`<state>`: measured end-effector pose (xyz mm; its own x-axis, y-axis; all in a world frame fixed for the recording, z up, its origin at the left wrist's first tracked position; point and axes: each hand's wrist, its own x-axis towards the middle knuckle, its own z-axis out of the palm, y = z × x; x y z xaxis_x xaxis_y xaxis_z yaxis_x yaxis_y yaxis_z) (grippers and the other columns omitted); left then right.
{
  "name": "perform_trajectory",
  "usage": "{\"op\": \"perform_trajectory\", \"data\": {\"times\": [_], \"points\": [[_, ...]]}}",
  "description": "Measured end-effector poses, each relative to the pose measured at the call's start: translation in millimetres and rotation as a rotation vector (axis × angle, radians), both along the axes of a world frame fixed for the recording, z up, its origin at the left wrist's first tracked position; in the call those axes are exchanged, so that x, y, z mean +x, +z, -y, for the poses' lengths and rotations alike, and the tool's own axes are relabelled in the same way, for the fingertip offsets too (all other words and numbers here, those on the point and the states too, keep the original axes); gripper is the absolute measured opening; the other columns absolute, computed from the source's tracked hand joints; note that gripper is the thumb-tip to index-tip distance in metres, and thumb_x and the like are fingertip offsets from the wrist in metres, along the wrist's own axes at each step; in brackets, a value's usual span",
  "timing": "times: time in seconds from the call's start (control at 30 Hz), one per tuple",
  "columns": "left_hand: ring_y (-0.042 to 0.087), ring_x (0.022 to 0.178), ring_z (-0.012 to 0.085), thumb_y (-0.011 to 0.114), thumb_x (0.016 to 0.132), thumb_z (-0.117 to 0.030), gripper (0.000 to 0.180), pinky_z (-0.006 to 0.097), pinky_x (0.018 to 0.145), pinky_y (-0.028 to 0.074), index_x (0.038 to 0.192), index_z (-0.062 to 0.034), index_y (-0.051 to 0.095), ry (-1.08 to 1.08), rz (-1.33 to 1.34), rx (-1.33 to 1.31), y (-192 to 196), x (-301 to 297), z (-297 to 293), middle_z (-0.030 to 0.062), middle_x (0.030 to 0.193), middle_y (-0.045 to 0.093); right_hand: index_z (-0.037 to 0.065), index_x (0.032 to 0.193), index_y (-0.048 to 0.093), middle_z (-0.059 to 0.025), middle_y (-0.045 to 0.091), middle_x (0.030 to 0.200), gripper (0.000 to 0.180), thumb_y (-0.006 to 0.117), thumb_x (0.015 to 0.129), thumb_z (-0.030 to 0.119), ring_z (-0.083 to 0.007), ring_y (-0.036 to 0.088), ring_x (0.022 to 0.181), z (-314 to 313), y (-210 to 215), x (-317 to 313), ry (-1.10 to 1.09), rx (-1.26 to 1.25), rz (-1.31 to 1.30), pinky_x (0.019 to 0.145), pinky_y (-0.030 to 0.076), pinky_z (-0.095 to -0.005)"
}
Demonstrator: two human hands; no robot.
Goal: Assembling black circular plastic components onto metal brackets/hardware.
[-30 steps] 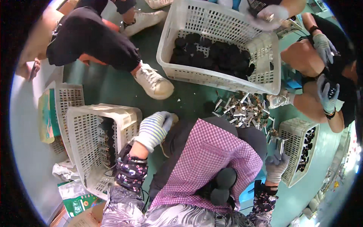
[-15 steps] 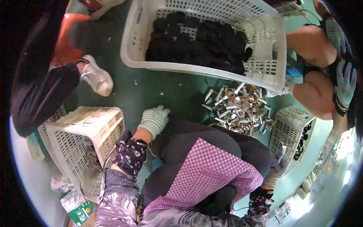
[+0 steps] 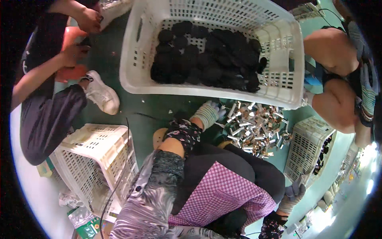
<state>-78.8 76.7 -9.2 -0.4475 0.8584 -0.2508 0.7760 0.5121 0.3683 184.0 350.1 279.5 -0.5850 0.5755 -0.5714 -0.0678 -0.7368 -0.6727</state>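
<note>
many small metal pieces (image 3: 256, 128) lie heaped just right of the left hand (image 3: 209, 115), which has moved toward them, putting them within its reach; the right hand (image 3: 292, 196) stays beside a small white crate (image 3: 300, 149). whether either hand grips anything, i cannot tell.

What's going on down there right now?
The person's gloved left hand is at the left edge of a pile of small shiny pieces on the floor. The gloved right hand is near a small white crate; whether it holds anything is unclear. Beyond the pile, a large white crate holds black round pieces.
</note>
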Motion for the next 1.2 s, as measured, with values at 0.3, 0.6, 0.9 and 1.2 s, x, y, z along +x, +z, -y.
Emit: {"op": "perform_trajectory", "data": {"times": [0.3,0.6,0.9,1.2], "points": [[0.06,0.087,0.0296,0.058,0.076,-0.018,0.024,0.038,0.073,0.05,0.096,-0.0039,0.056,0.647,0.386,0.262,84.4,10.1,70.8,0.0192,0.092,0.059,0.007,0.122,0.046,-0.0066,0.057,0.101,0.038,0.051,0.085,0.006,-0.0049,0.044,0.058,7.6,-15.4,-26.7,-0.112,0.109,-0.054,0.057,0.042,-0.0202],[0.057,0.099,0.0268,0.047,0.077,-0.003,0.063,0.039,0.078,0.053,0.136,-0.014,0.03,1.163,1.421,1.289,244.0,33.7,159.6,0.0144,0.121,0.049,0.012,0.107,0.051,-0.0012,0.057,0.092,0.029,0.058,0.079,0.012,-0.0061,0.043,0.055,50.7,33.0,-53.5,0.196,0.262,-0.182,0.056,0.041,-0.0225],[0.056,0.102,0.0305,0.063,0.081,-0.021,0.06,0.042,0.085,0.052,0.134,-0.012,0.036,0.891,1.545,1.683,346.5,114.7,152.0,0.0178,0.123,0.049,0.01,0.104,0.052,-0.0095,0.056,0.083,0.024,0.062,0.084,0.018,-0.009,0.038,0.038,154.8,124.7,-49.2,0.606,0.444,-0.417,0.038,0.032,-0.0207],[0.061,0.093,0.0314,0.042,0.086,-0.059,0.066,0.044,0.083,0.051,0.126,-0.0073,0.044,0.836,1.995,1.83,366.2,151.0,126.9,0.0154,0.098,0.061,0.0,0.104,0.057,-0.0072,0.056,0.095,0.059,0.053,0.083,0.056,-0.0097,0.052,0.068,229.6,133.4,-23.1,1.195,0.118,-0.298,0.058,0.04,-0.0217]]}}
